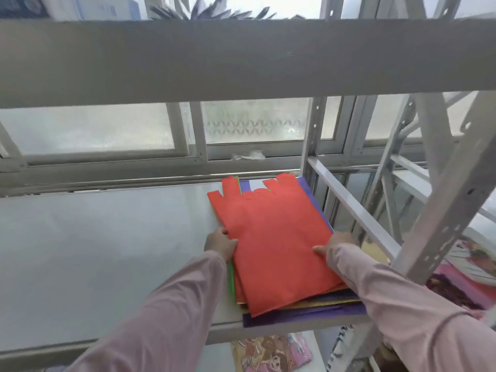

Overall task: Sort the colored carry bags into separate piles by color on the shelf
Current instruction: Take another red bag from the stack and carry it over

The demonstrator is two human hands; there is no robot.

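Risk: lifting now could drag several red bags (271,237) together, since the layers lie flush and the edges overlap.
Left hand (220,244): fingers curled onto the stack's left edge, seemingly pinching it; how many layers, I cannot tell.
Right hand (336,244): fingers tucked at the right edge, thumb flat on top; grip unclear.
Bags: one mixed stack between both hands on the shelf (107,251), green, purple and gold edges showing beneath.

This looks like a stockroom or shop storeroom: a grey slotted-steel rack (440,210) stands against frosted sliding windows (255,122), flat carry bags (271,237) stacked on its shelf (94,251), printed packets (271,354) on the level below.
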